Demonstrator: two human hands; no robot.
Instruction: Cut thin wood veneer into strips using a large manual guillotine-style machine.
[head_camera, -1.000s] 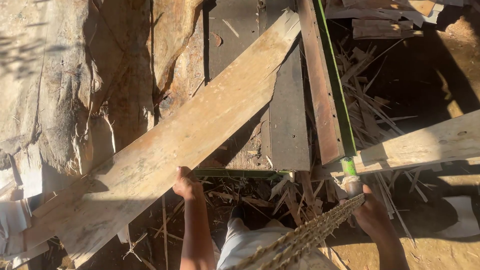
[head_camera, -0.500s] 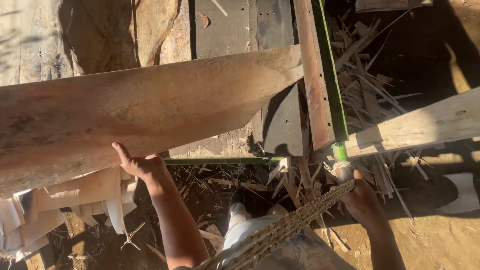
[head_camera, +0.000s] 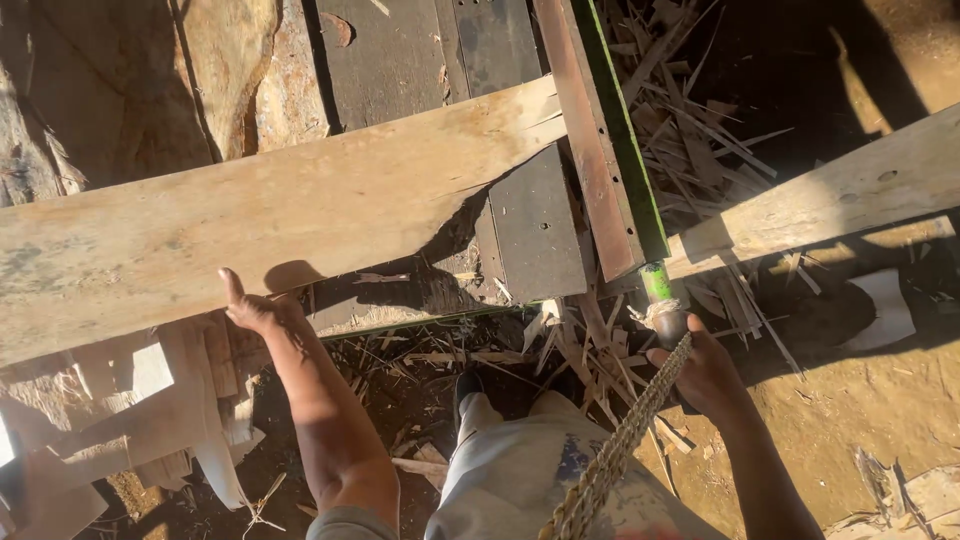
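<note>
A long pale wooden plank (head_camera: 270, 215) lies almost crosswise over a dark machine bed (head_camera: 535, 225). My left hand (head_camera: 252, 308) presses against the plank's near edge, fingers spread along the wood. My right hand (head_camera: 706, 372) is closed around a dark handle (head_camera: 668, 322) with a green band, at the near end of a rusty rail with a green edge (head_camera: 610, 150). A twisted rope (head_camera: 620, 445) runs from the handle down toward my body.
A second pale plank (head_camera: 840, 195) lies at the right, past the rail. Wood splinters and offcuts (head_camera: 690, 130) litter the dark ground behind it. Pale scraps (head_camera: 190, 400) pile at lower left. A rough log slab (head_camera: 110, 90) fills the upper left. My light trousers (head_camera: 520, 470) show below.
The plank has swung from a steep diagonal to nearly crosswise. My left hand moved left along its near edge. My right hand stayed on the handle.
</note>
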